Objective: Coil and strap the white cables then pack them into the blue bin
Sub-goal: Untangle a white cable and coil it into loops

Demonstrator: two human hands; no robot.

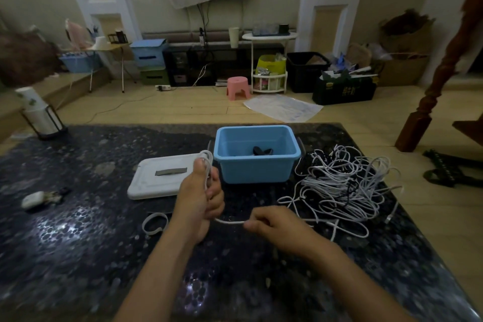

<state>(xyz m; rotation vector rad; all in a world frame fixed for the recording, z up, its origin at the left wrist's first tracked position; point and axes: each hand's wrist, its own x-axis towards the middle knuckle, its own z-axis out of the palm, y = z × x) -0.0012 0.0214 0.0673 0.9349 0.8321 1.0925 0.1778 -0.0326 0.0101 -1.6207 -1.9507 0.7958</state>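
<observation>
My left hand (pixel 200 196) grips a coil of white cable (pixel 207 162), its loops sticking up above the thumb, just left of the blue bin (pixel 257 167). That cable's free end runs across to my right hand (pixel 274 225), which pinches it lower down over the table. A big tangle of white cables (pixel 345 185) lies right of the bin. Something dark (pixel 262 151) lies on the bin's floor. A small white strap loop (pixel 154 222) rests on the table left of my left forearm.
The bin's white lid (pixel 162 178) lies flat left of the bin. A white earbud case with keys (pixel 39 198) sits at the far left, and a cup holder with paper cups (pixel 39 115) at the back left corner. The dark patterned table (pixel 78 256) ends at right above the floor.
</observation>
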